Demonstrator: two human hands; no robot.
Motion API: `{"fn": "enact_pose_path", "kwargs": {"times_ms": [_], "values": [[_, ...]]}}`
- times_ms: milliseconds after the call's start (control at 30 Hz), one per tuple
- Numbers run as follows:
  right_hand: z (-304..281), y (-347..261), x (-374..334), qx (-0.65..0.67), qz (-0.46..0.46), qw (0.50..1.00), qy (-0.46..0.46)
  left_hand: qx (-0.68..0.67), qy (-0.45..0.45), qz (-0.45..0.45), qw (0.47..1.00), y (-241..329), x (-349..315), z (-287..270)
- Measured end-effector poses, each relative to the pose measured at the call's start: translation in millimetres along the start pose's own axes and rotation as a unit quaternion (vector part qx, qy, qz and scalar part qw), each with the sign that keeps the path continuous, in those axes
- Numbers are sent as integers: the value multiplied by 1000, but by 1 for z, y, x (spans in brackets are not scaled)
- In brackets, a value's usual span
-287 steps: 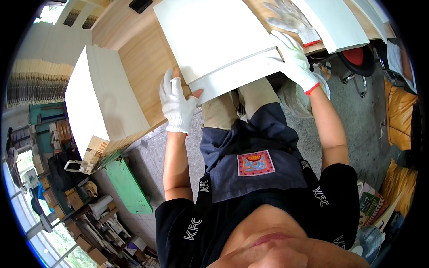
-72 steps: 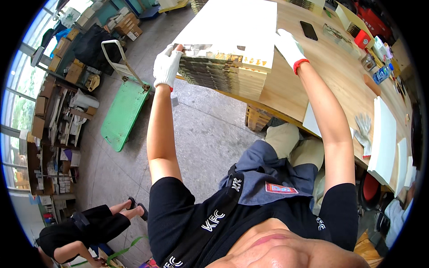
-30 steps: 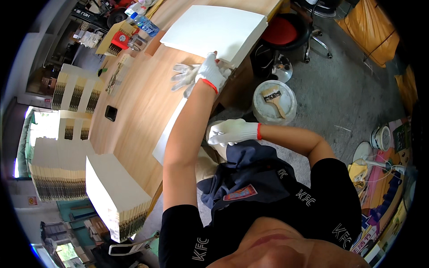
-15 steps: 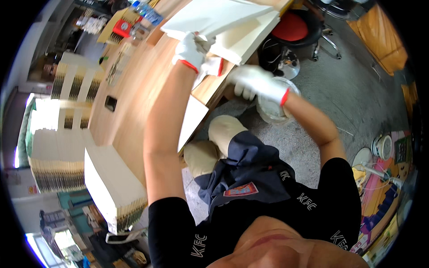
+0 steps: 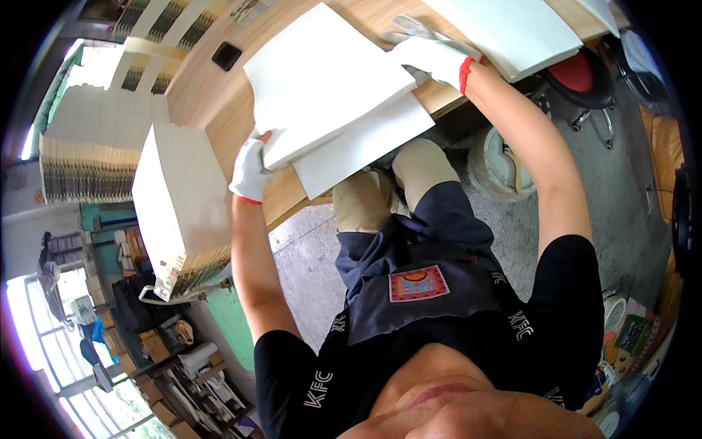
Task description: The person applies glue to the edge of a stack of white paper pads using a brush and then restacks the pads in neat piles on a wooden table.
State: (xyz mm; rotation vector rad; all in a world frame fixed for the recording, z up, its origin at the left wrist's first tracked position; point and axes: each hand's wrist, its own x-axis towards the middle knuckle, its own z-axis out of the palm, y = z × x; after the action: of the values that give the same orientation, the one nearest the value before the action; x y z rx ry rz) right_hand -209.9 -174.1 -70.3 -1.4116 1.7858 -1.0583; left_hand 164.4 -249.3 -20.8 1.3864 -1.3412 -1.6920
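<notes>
A large white paper sheet [image 5: 329,80] lies at the near side of the table, its left edge bent up. My left hand [image 5: 251,168], in a white glove with a red cuff, grips that edge at the near left corner, the thumb on top. At the right end of the sheet is my right hand [image 5: 433,57], gloved alike, with its fingers stretched out and apart and its thumb close to the sheet's corner. Beneath the large sheet another white sheet [image 5: 365,150] sticks out toward me, overhanging the table edge.
A thick white paper stack [image 5: 512,36] lies at the far right of the wooden table [image 5: 219,110]. Tall stacks of bound paper blocks [image 5: 95,139] stand at left, near a black phone [image 5: 226,55]. A white bucket [image 5: 501,164] and a red-seated stool [image 5: 574,73] are on the floor.
My left hand has come from the paper stack to the left and nearer me, now holding the large sheet's edge. My right hand has moved from above the bucket onto the table. The view has shifted.
</notes>
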Motion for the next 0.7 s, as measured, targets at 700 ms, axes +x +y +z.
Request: {"fn": "enact_pose_path", "kwargs": {"times_ms": [700], "values": [[32, 2, -92, -431, -154, 885, 92, 528, 125, 330, 772, -86, -56, 1]]}}
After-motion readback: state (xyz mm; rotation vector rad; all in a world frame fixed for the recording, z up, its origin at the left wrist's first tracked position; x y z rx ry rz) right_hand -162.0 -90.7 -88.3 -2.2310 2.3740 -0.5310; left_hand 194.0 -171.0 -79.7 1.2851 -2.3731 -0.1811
